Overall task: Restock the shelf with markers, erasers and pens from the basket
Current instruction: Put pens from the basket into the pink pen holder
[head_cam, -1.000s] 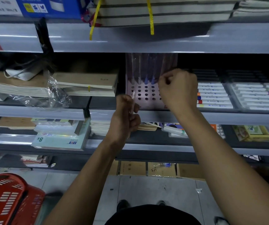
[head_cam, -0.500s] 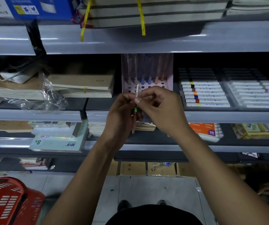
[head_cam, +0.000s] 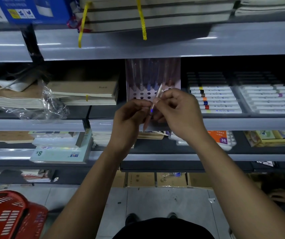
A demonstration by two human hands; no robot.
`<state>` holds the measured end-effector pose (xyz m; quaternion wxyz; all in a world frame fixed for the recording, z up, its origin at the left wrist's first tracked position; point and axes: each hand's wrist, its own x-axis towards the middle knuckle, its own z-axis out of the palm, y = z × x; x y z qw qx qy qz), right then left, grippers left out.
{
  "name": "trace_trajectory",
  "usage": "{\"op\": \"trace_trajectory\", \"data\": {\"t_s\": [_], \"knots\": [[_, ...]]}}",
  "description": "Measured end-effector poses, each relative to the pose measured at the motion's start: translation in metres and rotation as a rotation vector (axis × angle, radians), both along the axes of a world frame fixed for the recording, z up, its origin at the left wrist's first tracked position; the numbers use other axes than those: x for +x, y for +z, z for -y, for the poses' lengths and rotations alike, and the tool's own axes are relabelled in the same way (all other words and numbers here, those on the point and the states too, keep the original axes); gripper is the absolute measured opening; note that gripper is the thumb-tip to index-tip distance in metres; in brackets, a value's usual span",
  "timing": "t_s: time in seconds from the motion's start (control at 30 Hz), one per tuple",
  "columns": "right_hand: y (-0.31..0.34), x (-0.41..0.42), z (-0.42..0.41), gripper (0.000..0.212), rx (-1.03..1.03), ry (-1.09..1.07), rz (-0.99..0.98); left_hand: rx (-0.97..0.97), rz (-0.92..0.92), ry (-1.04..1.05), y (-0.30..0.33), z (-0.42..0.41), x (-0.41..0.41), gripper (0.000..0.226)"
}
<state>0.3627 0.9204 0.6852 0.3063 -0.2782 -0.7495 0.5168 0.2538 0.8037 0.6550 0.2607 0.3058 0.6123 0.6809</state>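
Both hands meet in front of the middle shelf around one thin translucent pen (head_cam: 156,99) that stands nearly upright, tip down. My left hand (head_cam: 129,118) grips its lower half. My right hand (head_cam: 177,111) pinches its upper part with curled fingers. Just behind them a pink pen display rack (head_cam: 176,83) with rows of holes holds several upright pens. The red basket (head_cam: 9,216) sits on the floor at the lower left; its contents are not visible.
Trays of white markers (head_cam: 215,99) with coloured bands lie right of the rack. Stacked notebooks (head_cam: 81,92) and loose plastic wrap (head_cam: 52,104) lie to its left. Paper pads and boxed sets fill the lower shelf (head_cam: 155,156). Bundled books sit overhead.
My right hand came down from the rack to join my left hand, and both now hold one pen together in front of the shelf edge.
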Motion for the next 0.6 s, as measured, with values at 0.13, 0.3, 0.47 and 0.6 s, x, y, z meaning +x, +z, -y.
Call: {"op": "trace_trajectory", "data": {"t_s": [0.13, 0.3, 0.47, 0.6], "knots": [[0.005, 0.000, -0.013, 0.011, -0.008, -0.082, -0.077, -0.140, -0.425, 0.161, -0.007, -0.004, 0.001, 0.025], [0.014, -0.001, -0.036, 0.015, 0.058, -0.188, -0.062, -0.304, -0.875, 0.204, -0.016, -0.001, 0.004, 0.030], [0.029, -0.005, -0.054, 0.020, 0.243, -0.391, -0.017, -0.370, -0.928, 0.218, -0.015, -0.002, 0.008, 0.029], [0.034, -0.009, -0.055, 0.044, 0.286, -0.412, -0.021, -0.371, -0.929, 0.212, -0.012, -0.002, 0.008, 0.029]]}}
